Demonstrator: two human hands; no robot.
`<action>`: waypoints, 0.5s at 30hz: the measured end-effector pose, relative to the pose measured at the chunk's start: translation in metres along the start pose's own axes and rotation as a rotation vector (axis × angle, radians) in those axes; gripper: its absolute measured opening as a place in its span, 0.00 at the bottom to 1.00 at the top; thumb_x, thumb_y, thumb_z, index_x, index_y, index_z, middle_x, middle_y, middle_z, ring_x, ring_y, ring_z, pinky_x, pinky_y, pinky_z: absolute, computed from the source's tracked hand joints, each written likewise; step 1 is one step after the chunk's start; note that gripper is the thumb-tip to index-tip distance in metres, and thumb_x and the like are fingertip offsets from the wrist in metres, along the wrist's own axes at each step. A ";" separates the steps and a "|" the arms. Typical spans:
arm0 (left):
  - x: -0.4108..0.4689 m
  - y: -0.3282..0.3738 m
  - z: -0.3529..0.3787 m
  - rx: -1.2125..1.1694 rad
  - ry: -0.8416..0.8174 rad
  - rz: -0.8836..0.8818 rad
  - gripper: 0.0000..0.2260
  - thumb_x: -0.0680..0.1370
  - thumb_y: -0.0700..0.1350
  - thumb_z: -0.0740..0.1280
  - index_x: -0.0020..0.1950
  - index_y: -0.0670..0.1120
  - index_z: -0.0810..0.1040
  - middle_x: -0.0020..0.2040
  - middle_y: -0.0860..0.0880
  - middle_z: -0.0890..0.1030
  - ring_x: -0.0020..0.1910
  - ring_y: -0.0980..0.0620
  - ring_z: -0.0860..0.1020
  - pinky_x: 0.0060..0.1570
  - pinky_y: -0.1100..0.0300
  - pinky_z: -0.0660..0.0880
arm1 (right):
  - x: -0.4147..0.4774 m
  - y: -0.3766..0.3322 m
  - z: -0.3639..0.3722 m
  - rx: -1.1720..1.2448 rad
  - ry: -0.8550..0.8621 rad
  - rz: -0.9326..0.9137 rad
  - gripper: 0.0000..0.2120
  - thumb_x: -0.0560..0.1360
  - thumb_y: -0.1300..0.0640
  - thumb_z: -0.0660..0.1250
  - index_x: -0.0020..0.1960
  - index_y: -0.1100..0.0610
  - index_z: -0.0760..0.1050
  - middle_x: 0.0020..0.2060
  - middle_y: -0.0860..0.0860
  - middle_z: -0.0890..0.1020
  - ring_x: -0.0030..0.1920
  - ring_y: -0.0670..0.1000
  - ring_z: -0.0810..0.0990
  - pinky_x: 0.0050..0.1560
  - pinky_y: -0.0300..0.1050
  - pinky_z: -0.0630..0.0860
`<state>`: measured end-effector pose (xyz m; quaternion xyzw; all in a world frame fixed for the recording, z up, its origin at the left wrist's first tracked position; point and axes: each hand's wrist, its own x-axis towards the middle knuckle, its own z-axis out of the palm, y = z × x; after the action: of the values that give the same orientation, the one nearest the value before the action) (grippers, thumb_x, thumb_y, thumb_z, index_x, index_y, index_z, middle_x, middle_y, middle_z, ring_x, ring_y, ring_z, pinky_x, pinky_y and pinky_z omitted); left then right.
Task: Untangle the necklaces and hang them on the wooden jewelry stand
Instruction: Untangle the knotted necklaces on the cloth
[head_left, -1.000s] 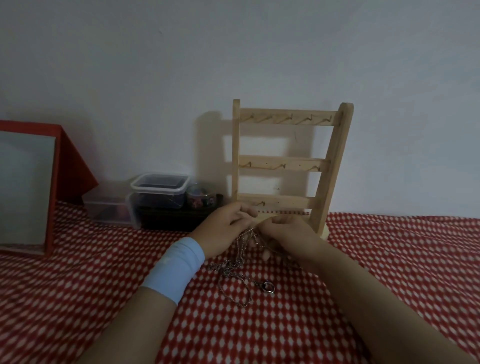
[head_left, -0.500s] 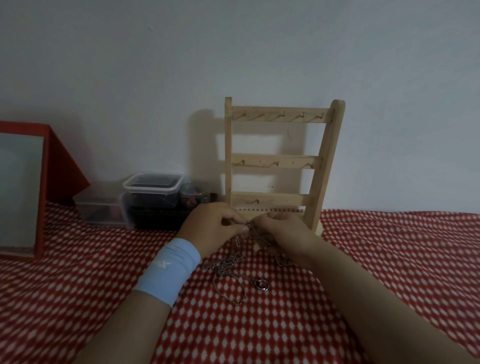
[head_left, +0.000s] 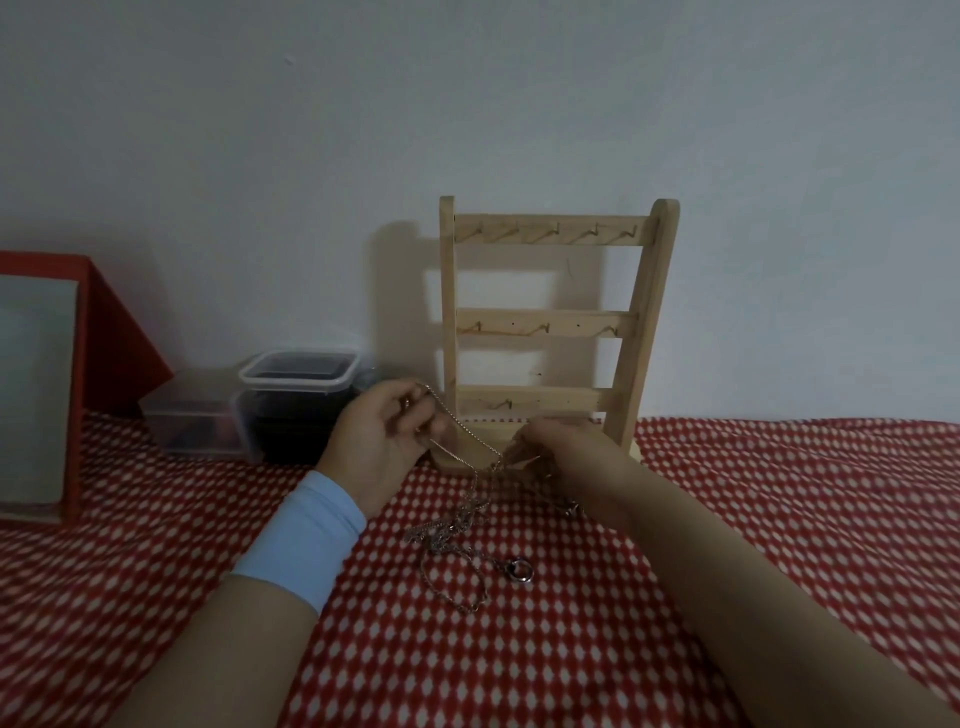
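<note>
A wooden jewelry stand (head_left: 550, 322) with three hooked rails leans against the wall; no necklace hangs on it. In front of its base both hands work a tangle of silver necklaces (head_left: 457, 525). My left hand (head_left: 384, 436), with a light blue wristband, pinches one chain and holds it stretched up to the left. My right hand (head_left: 566, 457) grips the knotted part of the chains. The rest of the tangle lies on the red checked cloth below, with a ring pendant (head_left: 521, 569) at its right end.
Clear plastic boxes (head_left: 296, 400) with dark contents stand left of the stand by the wall. A red-framed mirror (head_left: 41, 389) stands at the far left. The red and white checked cloth (head_left: 779, 519) covers the whole surface.
My hands have drawn apart: the left has pulled one chain up and to the left, out of the tangle. The camera view has shifted slightly.
</note>
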<state>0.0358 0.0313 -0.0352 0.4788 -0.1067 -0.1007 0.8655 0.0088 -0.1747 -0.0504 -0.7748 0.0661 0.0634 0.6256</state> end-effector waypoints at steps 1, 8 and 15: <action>0.000 0.000 -0.002 -0.057 -0.009 -0.022 0.14 0.81 0.42 0.57 0.36 0.44 0.70 0.22 0.52 0.62 0.25 0.52 0.68 0.43 0.55 0.73 | 0.002 0.001 0.000 0.075 -0.007 0.023 0.13 0.80 0.53 0.62 0.49 0.61 0.81 0.40 0.52 0.84 0.41 0.52 0.79 0.42 0.44 0.74; 0.001 0.026 -0.021 -0.048 -0.047 -0.033 0.13 0.81 0.44 0.56 0.38 0.45 0.74 0.23 0.53 0.62 0.20 0.58 0.60 0.17 0.68 0.58 | 0.005 -0.001 -0.003 0.390 0.021 0.092 0.14 0.80 0.55 0.57 0.36 0.55 0.70 0.35 0.53 0.75 0.33 0.51 0.72 0.38 0.46 0.70; 0.004 0.057 -0.045 1.037 0.363 -0.177 0.16 0.77 0.47 0.60 0.29 0.47 0.66 0.23 0.49 0.67 0.20 0.51 0.63 0.23 0.65 0.60 | -0.004 -0.007 -0.003 0.445 0.032 -0.055 0.12 0.83 0.54 0.63 0.42 0.58 0.72 0.31 0.52 0.75 0.33 0.52 0.75 0.41 0.48 0.74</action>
<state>0.0564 0.0964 -0.0101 0.8589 0.0491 -0.0233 0.5092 0.0065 -0.1766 -0.0426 -0.6201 0.0671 0.0177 0.7815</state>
